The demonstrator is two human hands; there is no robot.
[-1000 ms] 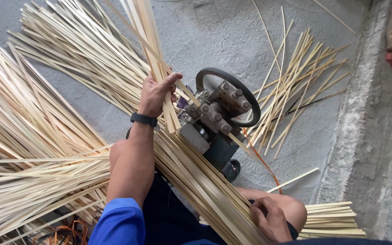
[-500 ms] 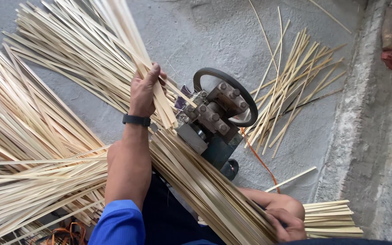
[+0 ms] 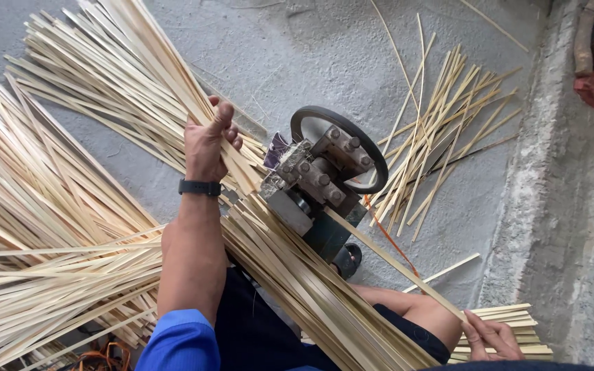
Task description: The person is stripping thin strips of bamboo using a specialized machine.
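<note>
My left hand (image 3: pixel 209 141), with a dark band on its wrist, grips a thick bundle of pale bamboo strips (image 3: pixel 173 117) that runs from the top left down across my lap. Just right of that hand stands a small metal machine with a black wheel (image 3: pixel 324 178), bolts on its top. One long strip (image 3: pixel 393 257) comes out of the machine toward the lower right, where my right hand (image 3: pixel 491 335) pinches its end.
A large heap of bamboo strips (image 3: pixel 42 233) covers the floor at the left. Loose strips (image 3: pixel 441 130) lie fanned beyond the machine. A short stack of strips (image 3: pixel 517 323) lies by my right hand. A rough concrete ledge (image 3: pixel 558 192) runs along the right.
My left hand has slid farther up the bundle, away from me. My right hand has moved rightward and lower, drawing a single strip out of the machine.
</note>
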